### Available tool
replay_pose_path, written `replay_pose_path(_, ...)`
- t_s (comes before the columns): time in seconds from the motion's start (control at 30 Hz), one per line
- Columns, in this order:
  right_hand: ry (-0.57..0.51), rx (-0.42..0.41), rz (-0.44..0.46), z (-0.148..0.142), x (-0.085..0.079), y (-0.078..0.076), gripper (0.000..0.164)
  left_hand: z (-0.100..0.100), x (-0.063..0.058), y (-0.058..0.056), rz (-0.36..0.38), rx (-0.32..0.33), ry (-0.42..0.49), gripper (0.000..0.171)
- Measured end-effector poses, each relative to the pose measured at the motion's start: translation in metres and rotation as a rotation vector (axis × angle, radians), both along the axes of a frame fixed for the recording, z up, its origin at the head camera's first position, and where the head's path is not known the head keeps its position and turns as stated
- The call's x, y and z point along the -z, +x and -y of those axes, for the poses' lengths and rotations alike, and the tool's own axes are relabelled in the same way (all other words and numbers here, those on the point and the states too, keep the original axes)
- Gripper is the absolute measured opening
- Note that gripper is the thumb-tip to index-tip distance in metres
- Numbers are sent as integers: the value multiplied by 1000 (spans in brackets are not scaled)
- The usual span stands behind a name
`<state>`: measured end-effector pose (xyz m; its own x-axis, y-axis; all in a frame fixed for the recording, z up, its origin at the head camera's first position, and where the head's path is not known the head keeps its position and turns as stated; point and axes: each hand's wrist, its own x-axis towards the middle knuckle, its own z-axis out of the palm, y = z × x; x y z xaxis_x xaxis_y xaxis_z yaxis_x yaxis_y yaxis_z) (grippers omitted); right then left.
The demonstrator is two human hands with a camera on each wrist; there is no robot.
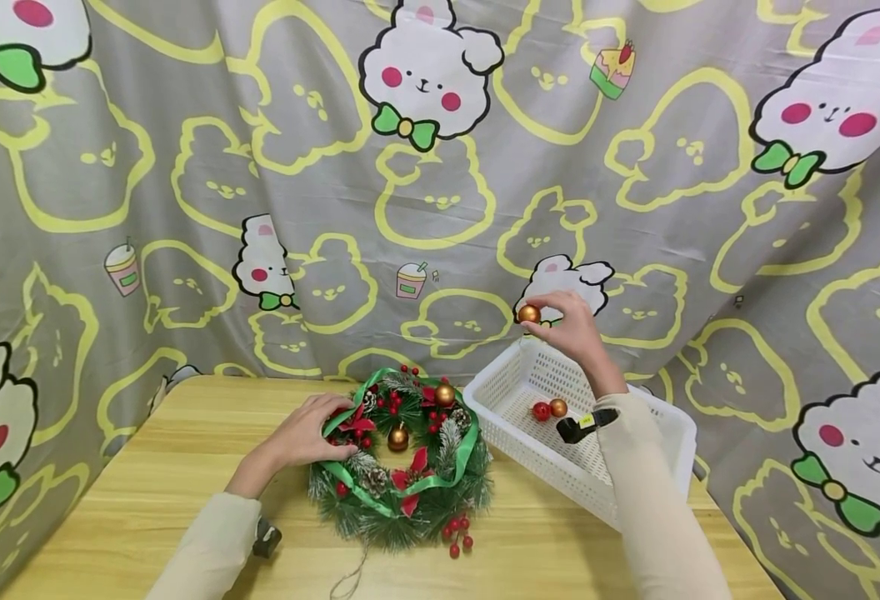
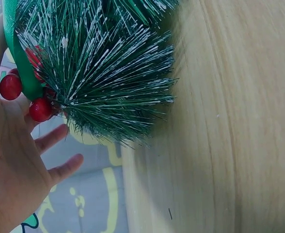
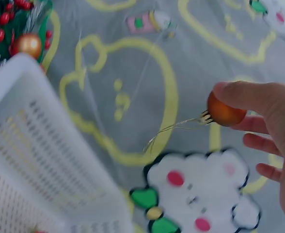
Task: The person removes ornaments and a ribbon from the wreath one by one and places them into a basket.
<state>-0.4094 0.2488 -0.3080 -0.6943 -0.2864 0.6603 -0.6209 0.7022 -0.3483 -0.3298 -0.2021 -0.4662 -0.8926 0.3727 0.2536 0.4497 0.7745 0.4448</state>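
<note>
Above the white basket, my right hand point(image 1: 567, 327) pinches a copper-gold Christmas bauble point(image 1: 529, 314) between thumb and fingers. A thin gold hanging string point(image 3: 169, 128) trails from the cap of that bauble in the right wrist view. On the table lies a green Christmas wreath point(image 1: 449, 492) with a green ribbon point(image 1: 461, 468), red berries, red flowers, pinecones and two gold baubles. My left hand point(image 1: 308, 433) rests on the wreath's left side, fingers loosely spread over ribbon and berries. In the left wrist view its outer fingers point(image 2: 65, 167) stretch out beside the frosted needles.
The white perforated basket point(image 1: 511, 442) stands right of the wreath, holding a red bauble point(image 1: 541, 411) and a gold bauble point(image 1: 558, 407). A red berry sprig point(image 1: 457, 533) and a twine loop point(image 1: 350, 579) lie at the wreath's front. A patterned curtain point(image 1: 440, 275) hangs behind the wooden table point(image 1: 147, 475).
</note>
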Motion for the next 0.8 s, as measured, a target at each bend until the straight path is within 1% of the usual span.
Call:
replay_pose_path(0.17,-36,73,42,-18,16,-14,40,0,0,0,-5,1,0,78)
replay_pose_path(0.27,-51,106,61,-25,26,-19,41,0,0,-1,-10,2,-1,78)
replay_pose_path(0.43,-74,147,83,-34,43,-26,37,0,0,-1,-21,5,2,77)
replay_pose_path(0.63,-79,199,90,-44,66,-33,37,1,0,-1,-7,5,2,78)
replay_pose_path(0.8,-68,221,156,-48,82,-34,36,0,0,0,-2,8,1,78)
